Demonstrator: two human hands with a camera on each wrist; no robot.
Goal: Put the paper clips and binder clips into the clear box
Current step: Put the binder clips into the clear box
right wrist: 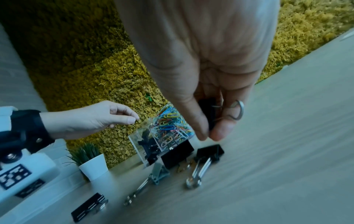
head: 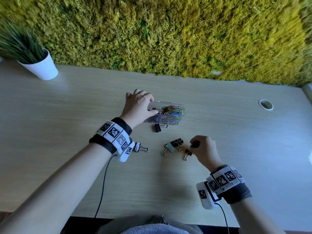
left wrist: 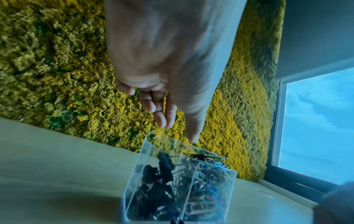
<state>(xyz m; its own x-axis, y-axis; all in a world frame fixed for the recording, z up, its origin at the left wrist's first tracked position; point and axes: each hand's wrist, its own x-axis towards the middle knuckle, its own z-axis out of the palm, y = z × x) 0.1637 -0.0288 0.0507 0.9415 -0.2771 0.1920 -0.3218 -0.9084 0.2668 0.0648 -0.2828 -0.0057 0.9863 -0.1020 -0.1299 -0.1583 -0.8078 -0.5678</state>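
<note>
The clear box (head: 168, 115) stands mid-table, with coloured paper clips (head: 173, 111) in its right half and black binder clips (left wrist: 159, 178) in its left half. My left hand (head: 152, 106) hovers over the box's left end, fingers relaxed and holding nothing. My right hand (right wrist: 211, 134), nearer the front, pinches a black binder clip (right wrist: 207, 112) just above the table. Loose binder clips lie beside it: a black one (head: 177, 142), a pale grey one (head: 170, 147) and a small brown one (head: 188, 152). Another black clip (head: 157, 127) lies in front of the box, and one more (head: 137, 146) lies by my left wrist.
A white pot with a green plant (head: 40, 66) stands at the table's far left. A moss wall (head: 168, 39) runs along the back edge. A round cable hole (head: 265, 104) sits at the far right. Thin cables hang from both wristbands over the front edge.
</note>
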